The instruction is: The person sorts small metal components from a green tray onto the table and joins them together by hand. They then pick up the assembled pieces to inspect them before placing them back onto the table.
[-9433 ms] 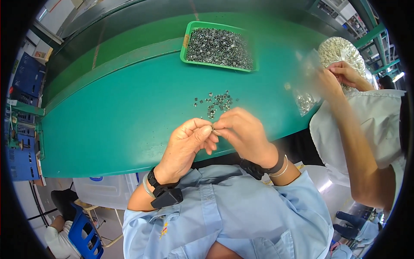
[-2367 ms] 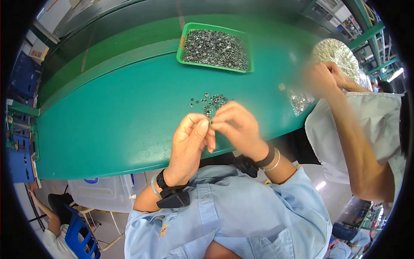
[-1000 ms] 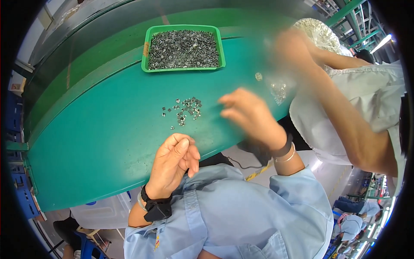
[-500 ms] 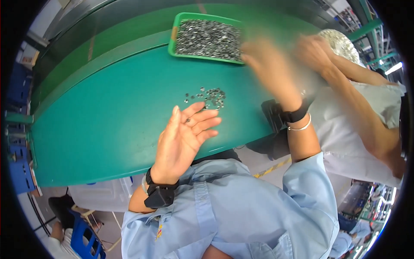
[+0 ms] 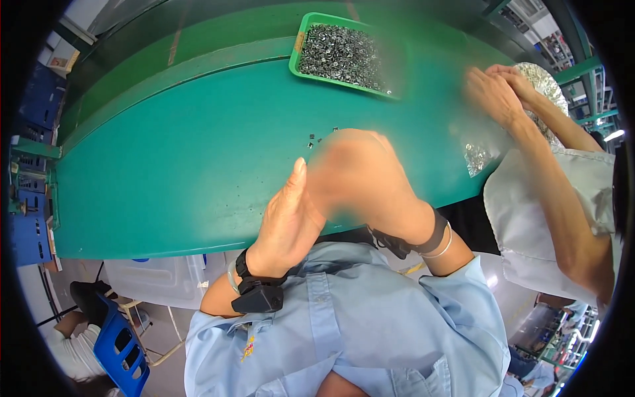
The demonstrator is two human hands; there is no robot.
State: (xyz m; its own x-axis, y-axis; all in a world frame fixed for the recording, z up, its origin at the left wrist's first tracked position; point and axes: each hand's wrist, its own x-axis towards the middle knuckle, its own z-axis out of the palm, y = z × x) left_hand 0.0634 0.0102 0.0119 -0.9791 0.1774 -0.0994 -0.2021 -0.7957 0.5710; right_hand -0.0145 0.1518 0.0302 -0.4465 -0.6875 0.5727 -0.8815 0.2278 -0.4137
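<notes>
My left hand (image 5: 289, 221) is held palm up above the green tabletop, its thumb stretched out. Its other fingers are hidden behind my right hand (image 5: 370, 175), which lies across the left palm. The right hand's fingers are smeared and partly out of sight, so what they hold cannot be made out. Just beyond the hands are a few small shiny metal pieces (image 5: 311, 140) on the table. Farther off stands a green tray (image 5: 295, 63) heaped with many small metal pieces (image 5: 338, 54).
At the right, a co-worker's hands (image 5: 496, 92) work beside a silvery round heap (image 5: 546, 89). A clear plastic bag (image 5: 476, 159) of small shiny pieces lies near the table's right edge. A blue chair (image 5: 122, 347) and a translucent bin (image 5: 155, 281) stand at lower left.
My right hand has come from beside the tray toward me, onto my left palm. The left hand's fingers are now covered, and the view has shifted slightly.
</notes>
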